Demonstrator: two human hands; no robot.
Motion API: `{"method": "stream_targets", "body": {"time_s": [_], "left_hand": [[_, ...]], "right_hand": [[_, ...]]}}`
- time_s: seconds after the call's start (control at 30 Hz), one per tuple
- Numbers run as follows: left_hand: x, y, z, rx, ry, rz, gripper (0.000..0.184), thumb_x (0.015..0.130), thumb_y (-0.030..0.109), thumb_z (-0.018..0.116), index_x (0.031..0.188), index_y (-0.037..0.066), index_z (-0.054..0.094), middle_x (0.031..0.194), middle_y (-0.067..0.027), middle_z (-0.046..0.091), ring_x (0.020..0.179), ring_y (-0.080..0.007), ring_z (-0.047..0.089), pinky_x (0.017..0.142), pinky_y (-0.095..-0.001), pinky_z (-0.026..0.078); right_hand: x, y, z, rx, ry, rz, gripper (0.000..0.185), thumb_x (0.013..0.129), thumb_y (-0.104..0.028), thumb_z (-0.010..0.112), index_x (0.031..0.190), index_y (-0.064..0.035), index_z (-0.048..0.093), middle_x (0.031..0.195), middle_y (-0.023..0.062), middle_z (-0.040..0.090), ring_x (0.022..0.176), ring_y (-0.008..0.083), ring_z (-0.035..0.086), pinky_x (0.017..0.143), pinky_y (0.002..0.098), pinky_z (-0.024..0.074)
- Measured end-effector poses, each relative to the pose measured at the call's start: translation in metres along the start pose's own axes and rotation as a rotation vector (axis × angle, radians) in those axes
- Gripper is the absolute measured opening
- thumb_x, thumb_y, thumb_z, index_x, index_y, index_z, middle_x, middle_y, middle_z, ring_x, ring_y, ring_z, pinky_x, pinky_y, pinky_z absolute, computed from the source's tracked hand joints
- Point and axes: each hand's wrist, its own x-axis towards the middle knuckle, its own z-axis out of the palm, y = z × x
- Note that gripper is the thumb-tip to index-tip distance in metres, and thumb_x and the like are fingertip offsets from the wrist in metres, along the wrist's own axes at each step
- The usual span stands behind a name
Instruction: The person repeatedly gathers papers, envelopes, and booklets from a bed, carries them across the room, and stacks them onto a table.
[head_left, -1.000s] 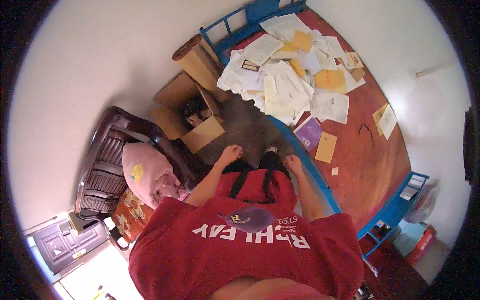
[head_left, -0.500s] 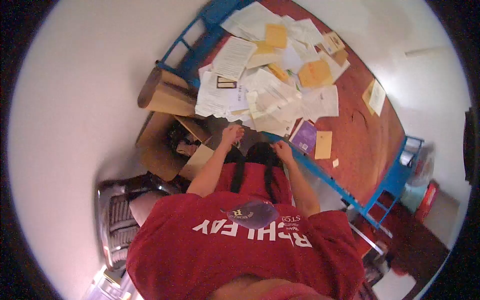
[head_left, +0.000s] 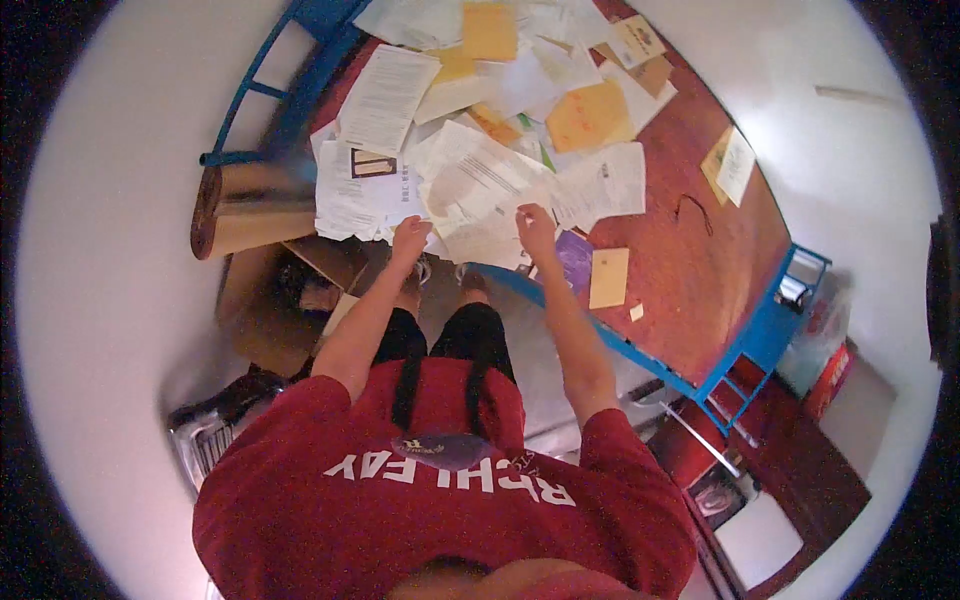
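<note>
My left hand (head_left: pixel 410 240), loosely closed with nothing visible in it, is just above the near edge of the paper pile. Over the near part of the pile, my right hand (head_left: pixel 537 228) has its fingers slightly bent and parted; it holds nothing I can see. Between and beyond the hands lie overlapping printed sheets (head_left: pixel 480 180). An orange envelope (head_left: pixel 588 115) and a yellow one (head_left: pixel 489 32) lie among them. Right of my right hand are a purple booklet (head_left: pixel 574 262), partly hidden by my forearm, and a tan card (head_left: pixel 608 278).
The papers rest on a reddish wooden bed board (head_left: pixel 700 290) with a blue metal frame (head_left: pixel 640 352). At left stand a brown roll (head_left: pixel 255 215) and an open cardboard box (head_left: pixel 262 320). A dark chair (head_left: pixel 205 425) is at lower left, a plastic bag (head_left: pixel 822 325) at right.
The view has moved closer to the bed and the paper pile. Both hands have gone from beside my body to the pile's near edge, and my right hand's fingers have parted.
</note>
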Motion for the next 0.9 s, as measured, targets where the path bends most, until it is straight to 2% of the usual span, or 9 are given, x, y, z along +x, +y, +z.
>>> {"method": "stream_targets", "body": {"time_s": [0.13, 0.23, 0.37, 0.47, 0.53, 0.6, 0.77, 0.87, 0.9], "left_hand": [[0.005, -0.006, 0.006, 0.153, -0.135, 0.089, 0.054, 0.072, 0.028, 0.059, 0.109, -0.01, 0.047, 0.094, -0.0159, 0.06, 0.081, -0.0199, 0.057, 0.069, -0.0293, 0.045], [0.016, -0.029, 0.016, 0.292, -0.029, 0.128, 0.055, 0.071, 0.03, 0.06, 0.107, -0.009, 0.048, 0.096, -0.0179, 0.059, 0.087, -0.0242, 0.057, 0.074, -0.031, 0.044], [0.02, -0.041, 0.026, 0.419, 0.033, 0.104, 0.056, 0.071, 0.034, 0.061, 0.105, -0.009, 0.049, 0.098, -0.02, 0.058, 0.093, -0.0278, 0.056, 0.078, -0.0327, 0.043], [0.005, -0.025, 0.035, 0.454, 0.109, 0.102, 0.057, 0.07, 0.036, 0.062, 0.104, -0.007, 0.05, 0.096, -0.0197, 0.058, 0.091, -0.0277, 0.057, 0.077, -0.0331, 0.044], [0.001, -0.021, 0.038, 0.411, 0.152, 0.104, 0.057, 0.069, 0.037, 0.063, 0.104, -0.007, 0.05, 0.094, -0.0189, 0.059, 0.089, -0.0276, 0.057, 0.075, -0.0333, 0.044], [-0.001, -0.016, 0.042, 0.435, 0.172, -0.011, 0.052, 0.068, 0.037, 0.065, 0.098, -0.004, 0.055, 0.085, -0.0157, 0.061, 0.078, -0.0267, 0.059, 0.068, -0.033, 0.045], [0.004, -0.017, 0.04, 0.417, 0.019, 0.011, 0.043, 0.068, 0.036, 0.066, 0.089, -0.001, 0.06, 0.072, -0.0109, 0.061, 0.064, -0.0193, 0.057, 0.06, -0.0301, 0.044], [-0.001, -0.009, 0.043, 0.287, -0.069, 0.006, 0.039, 0.07, 0.034, 0.066, 0.09, 0.001, 0.061, 0.072, -0.0075, 0.061, 0.063, -0.0156, 0.056, 0.059, -0.0291, 0.044], [-0.006, 0.0, 0.045, 0.172, -0.122, -0.018, 0.039, 0.071, 0.033, 0.066, 0.093, 0.001, 0.061, 0.073, -0.0058, 0.061, 0.064, -0.0145, 0.056, 0.06, -0.0287, 0.045]], "right_hand": [[0.053, 0.018, 0.005, -0.036, 0.123, -0.274, 0.03, 0.07, -0.013, 0.062, 0.097, -0.0038, 0.054, 0.1, 0.0159, 0.055, 0.096, 0.0316, 0.05, 0.083, 0.0362, 0.0387], [0.078, 0.018, 0.009, -0.147, 0.014, -0.264, 0.045, 0.067, -0.014, 0.065, 0.108, -0.004, 0.047, 0.111, 0.018, 0.046, 0.106, 0.0333, 0.041, 0.093, 0.0411, 0.0288], [0.093, 0.009, -0.001, -0.322, -0.037, -0.348, 0.049, 0.065, -0.018, 0.067, 0.108, -0.0031, 0.048, 0.109, 0.0193, 0.047, 0.106, 0.0317, 0.041, 0.093, 0.04, 0.0292], [0.089, 0.005, -0.009, -0.364, -0.198, -0.267, 0.049, 0.064, -0.021, 0.068, 0.105, -0.002, 0.049, 0.102, 0.0182, 0.052, 0.1, 0.031, 0.047, 0.09, 0.0402, 0.0315], [0.088, 0.01, -0.007, -0.432, -0.454, -0.178, 0.046, 0.066, -0.025, 0.066, 0.103, -0.0024, 0.051, 0.091, 0.0158, 0.058, 0.091, 0.0303, 0.054, 0.088, 0.0434, 0.0312], [0.079, 0.022, -0.004, -0.439, -0.425, -0.224, 0.044, 0.068, -0.026, 0.064, 0.102, -0.0026, 0.051, 0.088, 0.0157, 0.059, 0.087, 0.0302, 0.055, 0.088, 0.0457, 0.0301], [0.059, 0.042, 0.005, -0.412, -0.367, -0.255, 0.041, 0.072, -0.029, 0.059, 0.101, -0.0023, 0.05, 0.078, 0.0164, 0.059, 0.083, 0.0303, 0.056, 0.087, 0.0506, 0.0269], [0.05, 0.042, -0.003, -0.43, -0.357, -0.121, 0.038, 0.074, -0.025, 0.057, 0.103, -0.0008, 0.049, 0.081, 0.0191, 0.059, 0.086, 0.0322, 0.055, 0.085, 0.0464, 0.0322], [0.049, 0.042, -0.007, -0.262, -0.396, -0.032, 0.038, 0.075, -0.023, 0.056, 0.104, -0.0002, 0.049, 0.085, 0.0213, 0.058, 0.087, 0.0332, 0.055, 0.083, 0.0425, 0.0354]]}}
